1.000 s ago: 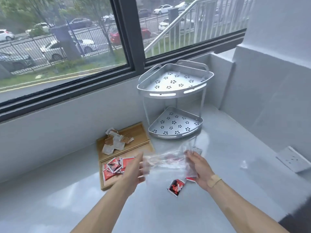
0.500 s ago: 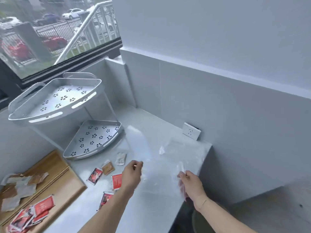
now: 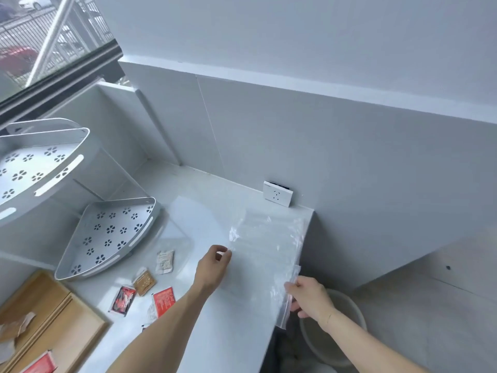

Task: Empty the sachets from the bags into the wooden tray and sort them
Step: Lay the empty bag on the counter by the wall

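Two hands' grip on clear bag (image 3: 265, 254), left hand (image 3: 213, 266), right hand (image 3: 309, 297)

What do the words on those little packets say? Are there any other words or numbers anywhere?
No text here can be read.
Red sachet: pale print, too blurred to read.
Red-and-black sachet: picture only, blurred.
White sachet: grey print, too small.
Tan sachet: markings, unreadable.
Wall socket: holes only, no words.
Clear bag: no print visible.

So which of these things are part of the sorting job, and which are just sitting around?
Part of the job:
clear plastic bag, held by left hand and right hand
loose sachets on the counter
wooden tray

Just there:
metal corner rack
wall socket
bucket
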### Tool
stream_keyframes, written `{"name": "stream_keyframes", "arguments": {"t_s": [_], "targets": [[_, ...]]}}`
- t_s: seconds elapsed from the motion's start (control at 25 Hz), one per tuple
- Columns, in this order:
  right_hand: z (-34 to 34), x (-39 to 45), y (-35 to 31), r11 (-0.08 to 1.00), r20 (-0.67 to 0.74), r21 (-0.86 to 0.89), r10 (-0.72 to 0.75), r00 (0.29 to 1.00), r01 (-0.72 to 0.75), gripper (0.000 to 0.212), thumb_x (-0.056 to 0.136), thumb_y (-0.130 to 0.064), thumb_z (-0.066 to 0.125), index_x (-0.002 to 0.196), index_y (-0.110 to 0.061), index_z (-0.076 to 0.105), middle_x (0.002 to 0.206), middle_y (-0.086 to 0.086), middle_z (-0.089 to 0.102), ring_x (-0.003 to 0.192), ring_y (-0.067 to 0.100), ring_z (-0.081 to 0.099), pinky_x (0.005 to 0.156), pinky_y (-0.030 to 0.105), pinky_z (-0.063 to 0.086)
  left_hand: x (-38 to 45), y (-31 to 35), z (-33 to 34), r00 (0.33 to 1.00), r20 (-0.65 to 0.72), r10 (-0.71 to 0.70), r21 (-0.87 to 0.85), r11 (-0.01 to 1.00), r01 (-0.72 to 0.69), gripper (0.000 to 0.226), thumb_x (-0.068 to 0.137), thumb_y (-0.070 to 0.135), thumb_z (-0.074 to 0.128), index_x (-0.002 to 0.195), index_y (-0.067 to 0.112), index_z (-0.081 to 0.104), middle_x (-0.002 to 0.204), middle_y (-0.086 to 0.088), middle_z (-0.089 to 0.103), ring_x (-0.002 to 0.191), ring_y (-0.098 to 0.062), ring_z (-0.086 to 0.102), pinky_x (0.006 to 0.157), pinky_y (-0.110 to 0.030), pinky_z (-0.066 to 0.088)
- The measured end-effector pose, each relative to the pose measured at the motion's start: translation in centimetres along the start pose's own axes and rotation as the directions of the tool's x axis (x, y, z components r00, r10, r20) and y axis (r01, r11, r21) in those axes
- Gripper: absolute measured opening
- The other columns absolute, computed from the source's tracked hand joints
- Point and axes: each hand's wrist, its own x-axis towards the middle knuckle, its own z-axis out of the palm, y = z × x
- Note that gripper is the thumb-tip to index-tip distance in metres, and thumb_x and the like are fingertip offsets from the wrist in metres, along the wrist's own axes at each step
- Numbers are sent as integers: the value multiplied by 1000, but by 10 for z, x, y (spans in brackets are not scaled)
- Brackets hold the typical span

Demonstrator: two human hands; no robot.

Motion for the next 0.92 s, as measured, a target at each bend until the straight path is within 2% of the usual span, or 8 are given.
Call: {"name": "stream_keyframes", "arguments": {"t_s": [0.08, 0.2, 0.4, 0.48, 0.56, 0.64, 0.76, 0.92], "targets": [[4, 2, -6, 996, -15, -83, -29, 999, 28, 31, 89, -39, 52, 90, -11, 65, 80, 4, 74, 69, 17, 72, 59, 32, 60, 3, -6, 1, 1000, -27, 10, 44, 999, -9, 17, 93, 27, 53, 109, 24, 60, 89, 2, 65, 74, -16, 60, 61, -29, 47], [7, 5, -7, 975, -67, -218, -63, 996, 47, 40, 84, -53, 50, 69, -17, 55, 67, 3, 72, 68, 22, 71, 66, 40, 59, 7, -12, -2, 993, -117, 11, 61, 998, -4, 15, 91, 24, 53, 105, 23, 60, 88, 6, 65, 80, -17, 62, 67, -32, 50], [-1, 3, -11, 894, -68, -443, -112, 991, 70, 53, 84, -67, 44, 57, -23, 39, 56, -6, 55, 59, 22, 65, 59, 31, 49, 3, -19, -2, 988, -153, -9, 48, 999, 16, 11, 88, 26, 56, 96, 23, 62, 86, 9, 66, 81, -17, 63, 71, -34, 51], [-7, 0, -17, 815, -74, -573, -150, 986, 81, 60, 83, -73, 40, 55, -20, 35, 52, -6, 49, 51, 18, 54, 53, 30, 43, 3, -21, -4, 987, -158, -13, 21, 1000, 16, 14, 89, 29, 57, 101, 24, 61, 88, 9, 65, 81, -15, 63, 66, -30, 48], [-14, -4, -27, 728, -72, -679, -191, 979, 93, 63, 82, -75, 38, 52, -19, 37, 53, -5, 50, 53, 18, 55, 56, 30, 47, 0, -21, -9, 986, -169, -10, 20, 1000, 14, 17, 89, 31, 58, 104, 25, 61, 91, 9, 65, 83, -13, 62, 65, -28, 45], [-20, -8, -42, 648, -32, -748, -249, 968, 142, 58, 84, -70, 40, 57, -18, 46, 64, -4, 61, 64, 19, 63, 66, 32, 54, -2, -24, -14, 984, -179, -3, 18, 1000, 7, 18, 89, 30, 59, 106, 26, 61, 94, 9, 64, 84, -12, 62, 69, -29, 46], [-19, -9, -70, 523, 86, -804, -368, 926, 282, 44, 89, -58, 43, 80, -19, 62, 82, -4, 69, 79, 20, 65, 68, 30, 51, -14, -32, -28, 981, -195, 9, 4, 1000, -8, 18, 88, 29, 61, 105, 25, 63, 95, 8, 64, 81, -10, 62, 71, -29, 46], [10, -3, -111, 399, 270, -783, -474, 838, 478, 29, 90, -49, 48, 87, -24, 62, 76, -9, 63, 76, 17, 61, 63, 29, 41, -38, -52, -51, 971, -239, -10, -13, 1000, 7, 15, 87, 32, 63, 102, 28, 63, 97, 10, 65, 78, -5, 62, 67, -23, 47]]}}
